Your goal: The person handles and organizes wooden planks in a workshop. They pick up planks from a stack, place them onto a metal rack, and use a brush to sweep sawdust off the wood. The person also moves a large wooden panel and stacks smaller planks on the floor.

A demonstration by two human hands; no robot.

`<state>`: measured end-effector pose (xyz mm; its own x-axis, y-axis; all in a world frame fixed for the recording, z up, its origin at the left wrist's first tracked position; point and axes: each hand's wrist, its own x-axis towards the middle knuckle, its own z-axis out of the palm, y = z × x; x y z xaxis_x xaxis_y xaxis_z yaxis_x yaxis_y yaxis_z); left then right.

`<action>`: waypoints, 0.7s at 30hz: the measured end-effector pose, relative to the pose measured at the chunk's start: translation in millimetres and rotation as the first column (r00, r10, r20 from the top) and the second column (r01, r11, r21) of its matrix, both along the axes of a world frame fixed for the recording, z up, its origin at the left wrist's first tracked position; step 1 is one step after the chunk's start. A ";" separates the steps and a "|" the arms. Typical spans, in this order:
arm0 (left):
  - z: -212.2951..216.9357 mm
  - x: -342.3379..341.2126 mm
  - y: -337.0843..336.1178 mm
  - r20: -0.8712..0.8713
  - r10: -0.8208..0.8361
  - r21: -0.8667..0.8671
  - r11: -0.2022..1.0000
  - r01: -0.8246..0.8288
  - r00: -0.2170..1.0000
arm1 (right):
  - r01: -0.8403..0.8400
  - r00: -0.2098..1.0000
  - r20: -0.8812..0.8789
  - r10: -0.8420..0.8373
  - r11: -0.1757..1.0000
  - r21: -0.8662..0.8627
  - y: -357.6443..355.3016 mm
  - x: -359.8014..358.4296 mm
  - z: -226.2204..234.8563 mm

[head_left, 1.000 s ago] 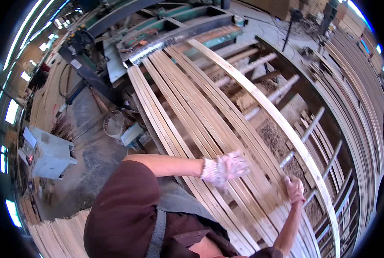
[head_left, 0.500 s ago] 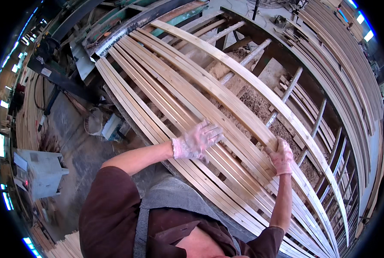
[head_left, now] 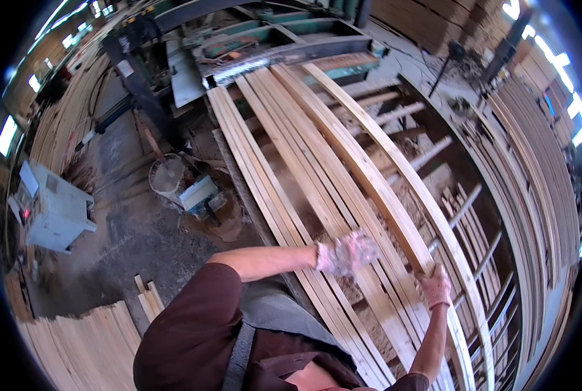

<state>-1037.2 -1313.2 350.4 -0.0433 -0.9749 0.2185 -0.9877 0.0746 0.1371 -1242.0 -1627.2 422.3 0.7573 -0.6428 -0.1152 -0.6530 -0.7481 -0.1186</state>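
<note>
Many long pale wooden slats [head_left: 284, 189] lie side by side on a rack in front of me. My right hand [head_left: 434, 285], in a pale glove, is closed around the near end of one wider long plank [head_left: 369, 169], which lies slanted over the others. My left hand [head_left: 347, 252], also gloved and blurred by motion, hovers just above the slats to the left of that plank, with its fingers loose and nothing in it. My dark sleeve and apron fill the bottom of the view.
A green sawing machine [head_left: 271, 39] stands at the far end of the slats. On the floor at left are a grey box-shaped machine [head_left: 56, 208], a bucket [head_left: 167, 176] and a small blue-and-white box [head_left: 196, 192]. Stacked boards [head_left: 76, 345] lie at lower left, with more slats [head_left: 532, 163] at right.
My right hand has moved down along the wide plank and now grips its near end. My left hand has shifted right over the slats. The view has swung.
</note>
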 end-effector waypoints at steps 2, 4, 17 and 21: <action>23.8 -2.7 -4.5 0.025 0.031 0.080 0.996 -0.033 0.999 | 0.035 0.997 -0.064 -0.035 0.999 0.001 4.8 16.9 2.8; 29.0 -1.5 -1.1 0.037 0.074 0.114 0.990 -0.078 0.997 | 0.078 0.985 -0.160 -0.072 0.996 0.037 21.7 31.5 15.1; 11.4 -4.6 0.7 -0.061 0.113 -0.013 0.993 -0.114 0.992 | 0.049 0.979 -0.196 -0.052 0.999 -0.018 23.4 36.0 9.1; 5.4 -4.4 -2.6 0.035 0.111 0.021 0.994 -0.112 0.993 | -0.020 0.983 -0.186 0.008 0.998 -0.062 4.7 15.1 -7.2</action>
